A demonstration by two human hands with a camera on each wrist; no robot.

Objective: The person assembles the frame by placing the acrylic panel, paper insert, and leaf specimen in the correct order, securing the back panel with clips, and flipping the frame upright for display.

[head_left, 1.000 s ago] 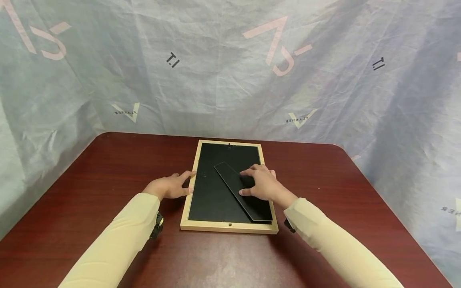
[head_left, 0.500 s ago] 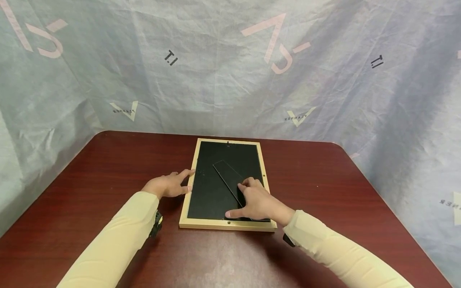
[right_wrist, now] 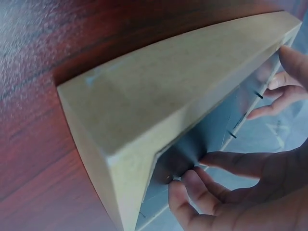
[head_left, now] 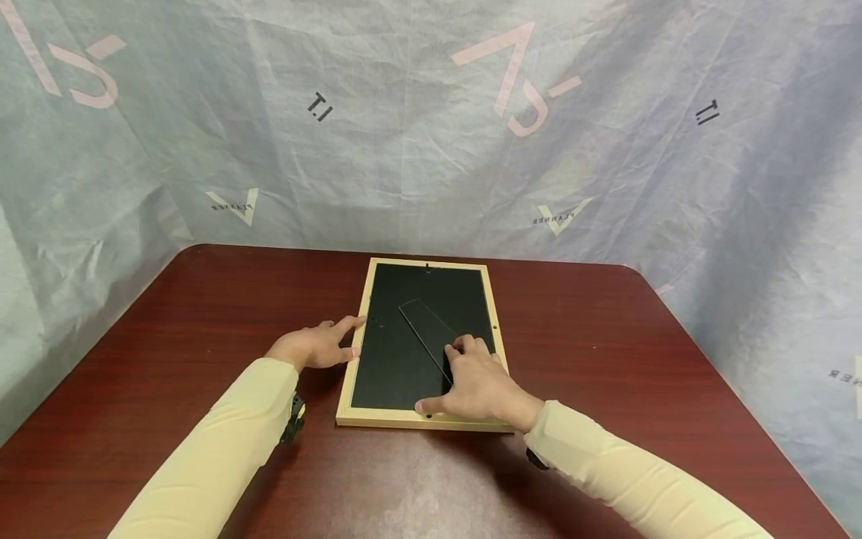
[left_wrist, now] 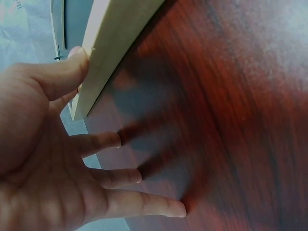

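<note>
A picture frame with a pale wooden rim [head_left: 348,385] lies face down, its black backing board [head_left: 393,363] facing up. A narrow black stand leg [head_left: 433,329] lies slantwise across the board. My left hand [head_left: 311,349] touches the left rim with thumb and index finger; in the left wrist view its other fingers spread over the table. Over the near right corner is my right hand [head_left: 480,385], thumb at the near rim, bent fingertips on the black surface. It covers the leg's lower end. Small dark pins [right_wrist: 232,134] stick out along the inner edge in the right wrist view.
The frame lies on a reddish-brown table [head_left: 256,292] with rounded far corners. A grey printed cloth [head_left: 404,150] hangs behind the table and along its sides. A dark band [head_left: 294,419] sits at the left wrist.
My right hand has moved nearer, toward the frame's near right corner, and its thumb has gone from the stand leg to the near rim. My left hand has stayed at the left rim.
</note>
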